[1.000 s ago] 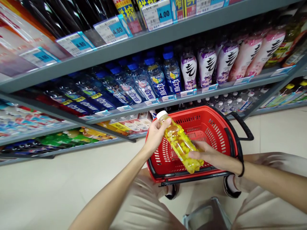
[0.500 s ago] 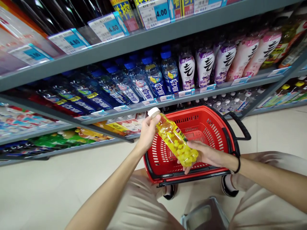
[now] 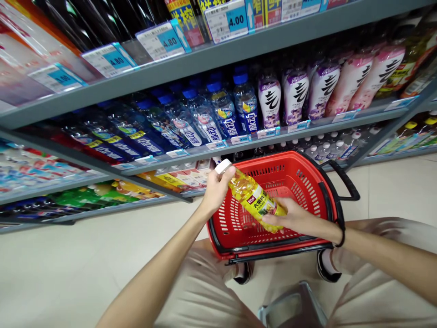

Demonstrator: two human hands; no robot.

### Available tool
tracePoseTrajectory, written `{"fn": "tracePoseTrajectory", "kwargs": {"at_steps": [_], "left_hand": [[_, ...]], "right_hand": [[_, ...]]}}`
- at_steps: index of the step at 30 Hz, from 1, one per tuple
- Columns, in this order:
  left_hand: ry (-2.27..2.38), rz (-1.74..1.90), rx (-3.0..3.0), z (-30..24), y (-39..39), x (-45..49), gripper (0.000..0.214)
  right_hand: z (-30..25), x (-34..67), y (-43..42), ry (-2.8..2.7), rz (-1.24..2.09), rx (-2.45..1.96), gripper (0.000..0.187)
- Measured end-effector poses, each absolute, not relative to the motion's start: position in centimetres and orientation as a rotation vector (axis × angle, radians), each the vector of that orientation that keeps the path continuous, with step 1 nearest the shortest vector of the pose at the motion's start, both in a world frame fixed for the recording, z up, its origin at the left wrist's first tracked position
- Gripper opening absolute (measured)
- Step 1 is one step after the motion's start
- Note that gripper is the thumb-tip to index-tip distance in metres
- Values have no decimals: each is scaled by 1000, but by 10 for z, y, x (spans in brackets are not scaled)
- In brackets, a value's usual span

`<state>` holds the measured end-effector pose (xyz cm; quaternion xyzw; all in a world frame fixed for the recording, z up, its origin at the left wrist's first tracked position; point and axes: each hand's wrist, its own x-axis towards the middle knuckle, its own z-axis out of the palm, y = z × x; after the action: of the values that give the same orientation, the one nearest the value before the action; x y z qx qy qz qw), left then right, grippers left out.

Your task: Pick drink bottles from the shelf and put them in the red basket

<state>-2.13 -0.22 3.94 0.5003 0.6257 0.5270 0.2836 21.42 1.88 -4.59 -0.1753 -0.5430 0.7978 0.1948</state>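
Note:
A clear bottle of yellow fruit drink (image 3: 254, 197) with a white cap is tilted above the red shopping basket (image 3: 218, 246). Its printed label faces up, showing a pineapple picture. My left hand (image 3: 217, 187) is closed around the neck, just below the cap. Near the base, my right hand (image 3: 290, 216) grips the bottle, thumb across its front and some fingers hidden beneath. The part of the basket's inside that shows is slatted red plastic; the bottle and my hands cover the rest.
Shelves ahead hold blue-capped bottles (image 3: 223, 111) and white-and-purple bottles (image 3: 269, 100). The grey shelf edge (image 3: 205, 50) carries price tags. The basket's black handle (image 3: 341, 182) sticks out to the right. A grey stool (image 3: 293, 305) stands between my legs on the pale tiled floor (image 3: 61, 269).
The bottle has been turned about its length, so its label now faces me instead of the clear side with fruit pieces. Both hands keep hold of it. The view has shifted slightly.

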Motion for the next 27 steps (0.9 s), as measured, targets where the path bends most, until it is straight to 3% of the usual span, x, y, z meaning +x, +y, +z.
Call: {"fn": "tracePoseTrajectory", "kwargs": {"at_steps": [11,22,27], "left_hand": [[1726,1404,1356,38,0,-18,48],[1741,1415,1408,35,3,-30,36],[1775,1352,1527,37,1,-33,33]], "right_hand": [[-41,216,18,-1673,2083,-459,52],[-40,223,16,-1742,2308,-443,75],[-45,219,15,-1666,2152,-435,65]]}}
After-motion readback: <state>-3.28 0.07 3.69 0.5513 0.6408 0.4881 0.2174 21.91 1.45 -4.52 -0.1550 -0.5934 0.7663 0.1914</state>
